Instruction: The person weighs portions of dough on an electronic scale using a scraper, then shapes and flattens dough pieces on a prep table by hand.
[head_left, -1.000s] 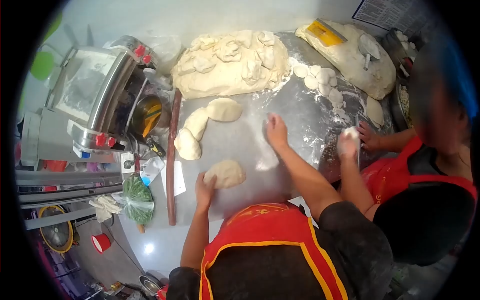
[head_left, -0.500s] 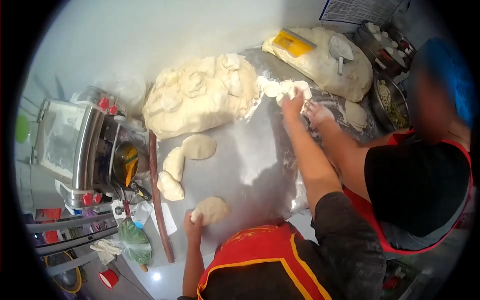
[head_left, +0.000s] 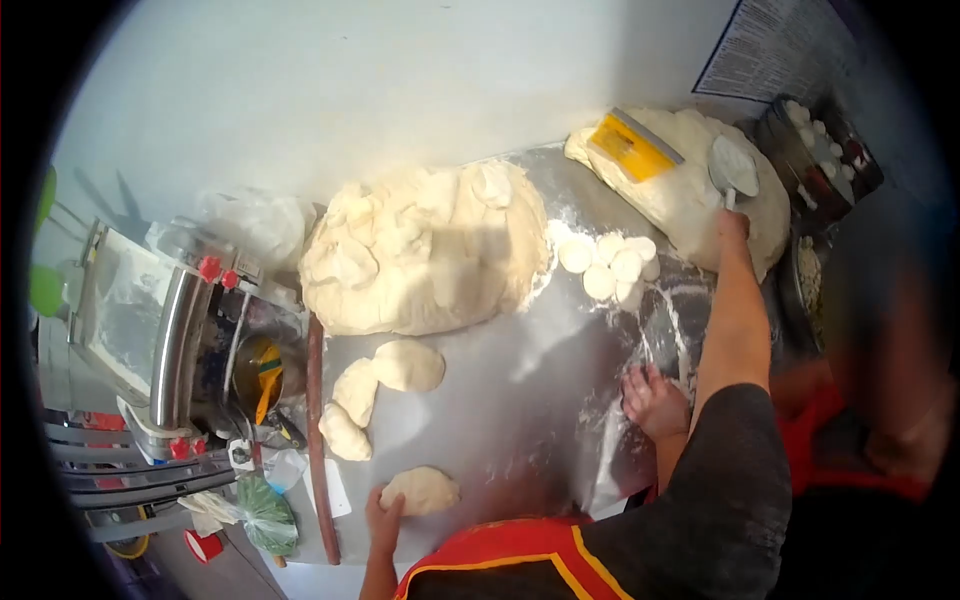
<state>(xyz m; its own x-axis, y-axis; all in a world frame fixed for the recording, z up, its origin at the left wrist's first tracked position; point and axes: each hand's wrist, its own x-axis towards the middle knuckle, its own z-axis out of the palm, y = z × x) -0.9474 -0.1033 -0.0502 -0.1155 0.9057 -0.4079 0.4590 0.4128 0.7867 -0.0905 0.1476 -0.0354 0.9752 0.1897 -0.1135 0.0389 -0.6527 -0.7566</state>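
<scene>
My left hand (head_left: 385, 515) is at the near edge of the metal table, its fingers and thumb on the left end of a flattened dough piece (head_left: 425, 491). Far to the right, my right hand (head_left: 733, 226) is closed on the handle of a metal scoop (head_left: 733, 166) with white flour in it. The scoop rests over a large dough mound (head_left: 700, 215), beside a yellow scraper (head_left: 636, 146). Small round dough discs (head_left: 600, 282) lie left of my right forearm. Three dough pieces (head_left: 408, 366) form a curved row nearer the left.
A large dough mass (head_left: 425, 250) sits at the back. A wooden rolling pin (head_left: 320, 440) lies along the left side, near a machine (head_left: 178, 345) and a bowl with yellow tools (head_left: 268, 380). A co-worker's hand (head_left: 655, 402) rests on the table; filling bowls stand far right.
My right hand went from the table to the small discs, then right to the scoop handle. My left hand stays at the dough piece. The co-worker's hand moved nearer. The view shifted.
</scene>
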